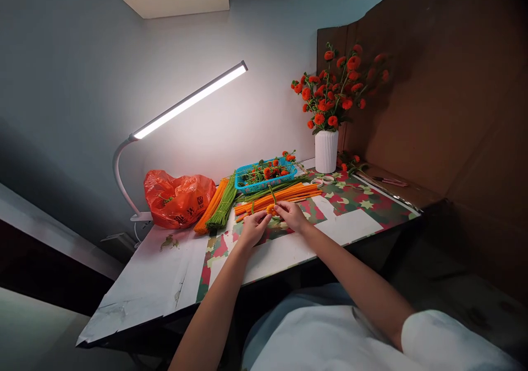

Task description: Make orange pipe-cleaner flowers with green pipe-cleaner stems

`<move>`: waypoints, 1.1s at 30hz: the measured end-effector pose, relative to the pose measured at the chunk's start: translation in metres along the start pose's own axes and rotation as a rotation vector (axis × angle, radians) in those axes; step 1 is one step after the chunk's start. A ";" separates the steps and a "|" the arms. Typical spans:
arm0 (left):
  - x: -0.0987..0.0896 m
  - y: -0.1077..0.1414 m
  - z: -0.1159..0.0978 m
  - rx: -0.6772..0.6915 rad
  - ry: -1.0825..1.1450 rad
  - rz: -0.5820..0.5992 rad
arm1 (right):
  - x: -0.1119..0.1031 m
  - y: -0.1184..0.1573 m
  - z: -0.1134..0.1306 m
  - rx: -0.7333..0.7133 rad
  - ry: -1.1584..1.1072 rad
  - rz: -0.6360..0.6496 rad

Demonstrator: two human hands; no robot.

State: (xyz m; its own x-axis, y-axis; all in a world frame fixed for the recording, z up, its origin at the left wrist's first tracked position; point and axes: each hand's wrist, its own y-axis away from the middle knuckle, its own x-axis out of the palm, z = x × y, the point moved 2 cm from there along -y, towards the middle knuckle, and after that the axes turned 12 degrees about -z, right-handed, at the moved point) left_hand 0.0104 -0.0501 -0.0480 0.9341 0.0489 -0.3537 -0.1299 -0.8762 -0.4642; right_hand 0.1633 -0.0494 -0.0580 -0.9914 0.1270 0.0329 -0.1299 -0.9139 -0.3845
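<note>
Pale wall (264, 41) behind, lit by a slim white bar-shaped desk lamp (190, 103) at the left; tall brown cardboard sheet (429, 96) standing at the right. Long table (157, 288) covered partly in white, partly in a red-and-green patterned sheet with stars.

Work noted near the middle of the table's near half. Small fuzzy orange flower head with a green stem (270, 209) held up between the hands, just on the near side of a row of loose fuzzy orange rods (289, 194). It is pinched between thumb and fingers of the right hand (291, 216). Fingertips of the left hand (256, 227) are drawn together at its left side; whether it is gripped by them cannot be told.

Beyond the rods, a shallow turquoise plastic basket (266, 186) is filled with orange blooms and greenery. To its left, bundled orange stems (211, 206) and bundled green stems (223, 208) are laid side by side, next to a crumpled translucent orange-red plastic bag (180, 200). Far right: ribbed white vase (326, 152), by which many orange-red flowers (330, 93) are held upright.
</note>
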 end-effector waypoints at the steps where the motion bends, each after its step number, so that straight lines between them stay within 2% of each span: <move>1: 0.000 0.000 0.000 0.001 -0.009 -0.007 | 0.000 0.000 0.000 -0.001 0.004 -0.001; 8: -0.002 -0.001 -0.003 0.009 -0.074 -0.028 | -0.001 0.000 -0.002 0.034 -0.019 -0.030; 22: -0.002 0.001 -0.008 0.041 -0.076 -0.027 | -0.002 -0.003 -0.001 0.296 -0.314 -0.091; 28: 0.001 -0.002 -0.006 0.042 0.020 -0.043 | -0.008 -0.001 0.003 0.439 -0.426 0.025; 33: 0.000 -0.002 -0.006 0.052 0.045 -0.057 | -0.009 0.001 0.008 0.424 -0.456 0.100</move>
State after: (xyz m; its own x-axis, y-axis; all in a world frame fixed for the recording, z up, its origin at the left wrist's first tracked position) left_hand 0.0128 -0.0512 -0.0428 0.9544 0.0749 -0.2891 -0.0924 -0.8464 -0.5244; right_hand 0.1722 -0.0550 -0.0511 -0.8952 -0.0589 0.4418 0.0609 -0.9981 -0.0098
